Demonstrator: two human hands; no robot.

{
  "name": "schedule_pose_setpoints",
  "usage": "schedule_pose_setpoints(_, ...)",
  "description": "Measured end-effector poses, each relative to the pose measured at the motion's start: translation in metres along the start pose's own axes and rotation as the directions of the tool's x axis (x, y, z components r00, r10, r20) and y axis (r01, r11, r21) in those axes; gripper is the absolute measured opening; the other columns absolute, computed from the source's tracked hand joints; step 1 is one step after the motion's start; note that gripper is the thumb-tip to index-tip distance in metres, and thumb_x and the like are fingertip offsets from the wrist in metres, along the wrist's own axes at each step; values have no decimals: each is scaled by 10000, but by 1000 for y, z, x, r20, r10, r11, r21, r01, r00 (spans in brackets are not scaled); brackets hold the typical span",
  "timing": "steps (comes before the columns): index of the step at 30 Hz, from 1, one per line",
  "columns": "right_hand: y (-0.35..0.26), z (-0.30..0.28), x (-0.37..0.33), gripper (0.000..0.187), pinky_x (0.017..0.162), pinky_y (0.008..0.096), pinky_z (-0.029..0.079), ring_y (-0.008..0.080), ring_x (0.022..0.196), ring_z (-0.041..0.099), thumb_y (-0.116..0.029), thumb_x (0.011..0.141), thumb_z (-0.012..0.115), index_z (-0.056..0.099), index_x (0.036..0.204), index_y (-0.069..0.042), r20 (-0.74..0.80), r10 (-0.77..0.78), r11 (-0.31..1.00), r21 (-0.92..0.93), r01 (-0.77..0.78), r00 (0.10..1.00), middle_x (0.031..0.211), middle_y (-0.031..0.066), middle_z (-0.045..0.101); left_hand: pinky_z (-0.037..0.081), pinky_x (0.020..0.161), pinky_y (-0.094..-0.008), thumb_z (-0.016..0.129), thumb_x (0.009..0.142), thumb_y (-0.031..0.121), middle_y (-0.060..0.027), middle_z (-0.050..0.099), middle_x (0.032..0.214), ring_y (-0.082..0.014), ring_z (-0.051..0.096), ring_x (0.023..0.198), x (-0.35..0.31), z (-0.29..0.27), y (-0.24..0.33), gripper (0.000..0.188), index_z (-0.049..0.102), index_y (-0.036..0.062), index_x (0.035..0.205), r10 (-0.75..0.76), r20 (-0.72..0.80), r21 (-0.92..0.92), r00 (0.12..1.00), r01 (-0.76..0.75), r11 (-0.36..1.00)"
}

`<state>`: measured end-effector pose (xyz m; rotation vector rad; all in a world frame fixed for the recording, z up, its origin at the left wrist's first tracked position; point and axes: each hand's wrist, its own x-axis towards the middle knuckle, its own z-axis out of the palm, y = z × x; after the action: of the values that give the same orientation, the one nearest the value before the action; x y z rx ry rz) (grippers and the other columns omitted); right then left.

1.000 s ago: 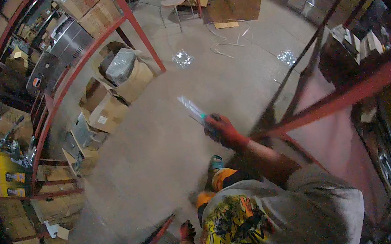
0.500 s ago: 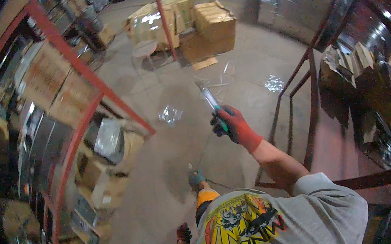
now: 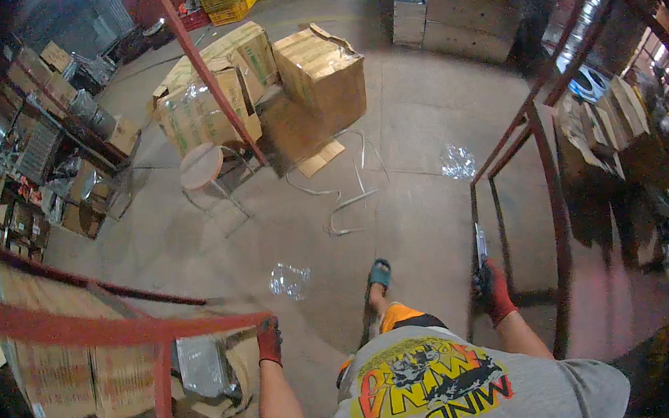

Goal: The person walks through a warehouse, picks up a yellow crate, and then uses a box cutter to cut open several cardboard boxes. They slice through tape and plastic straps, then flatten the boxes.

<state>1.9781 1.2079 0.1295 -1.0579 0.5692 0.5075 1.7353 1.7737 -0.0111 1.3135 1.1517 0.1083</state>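
Note:
My left hand [image 3: 268,338], in a red and dark glove, is closed at the end of a red metal rack frame [image 3: 207,323] on the left. A clear plastic-wrapped item [image 3: 204,367] sits on the rack just below that hand. My right hand [image 3: 494,288], gloved the same way, is low on the right beside a dark metal frame [image 3: 496,189]. It is closed around a utility knife [image 3: 481,243]; the silvery front end points up and away from me, while the grip is mostly hidden by my fingers.
Large cardboard boxes [image 3: 328,84] stand ahead near a round stool [image 3: 202,165] and a red post [image 3: 209,74]. Loose strapping [image 3: 350,201] and crumpled clear plastic [image 3: 289,281] lie on the floor. A shelf with open cartons [image 3: 605,130] stands on the right.
My right hand has lowered and moved right with the utility knife. My left hand has risen to the red rack frame. The view has shifted, with the boxes now farther left.

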Motion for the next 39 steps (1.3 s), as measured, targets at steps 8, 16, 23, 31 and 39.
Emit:
schedule_pose_setpoints(8,-104,172,238,334,408,283,379,126,508,512,-436,957,650,589,890,-114,65,-125,968,-210,136,990,661,-1,543,541,858,-445,665,904,177,-147,687,1065,-300,671,893,69,101,37,487,571,151,1381,-476,87,296,875,433,851)
schedule_pose_setpoints(16,-201,292,381,322,407,276,384,132,499,523,-392,946,670,585,905,-84,-13,-270,886,-395,244,963,688,20,561,544,874,-486,655,892,204,-206,683,1151,-361,692,1017,216,149,71,601,466,208,1463,-57,492,840,869,-457,292)
schedule_pose_setpoints(23,-216,262,447,310,392,309,367,131,437,495,-349,912,714,585,827,-80,-333,-262,812,-583,20,906,586,3,507,491,964,-498,554,968,319,-218,686,1138,-407,641,1095,409,249,232,394,623,100,1288,124,512,750,850,-512,418)
schedule_pose_setpoints(31,-236,327,505,381,388,320,384,151,431,513,-406,901,721,600,827,-52,-388,-252,727,-681,-92,887,578,51,554,511,936,-429,499,1005,260,-65,609,1293,-193,594,1138,558,326,449,373,597,155,1349,184,329,322,926,-293,900)
schedule_pose_setpoints(39,-285,388,651,450,487,369,441,222,546,591,-447,877,712,610,756,-25,91,-681,-7,-993,118,726,670,124,613,540,888,-453,574,964,221,-209,659,1180,-370,666,1032,599,320,395,373,597,99,1316,149,460,732,875,-469,495)
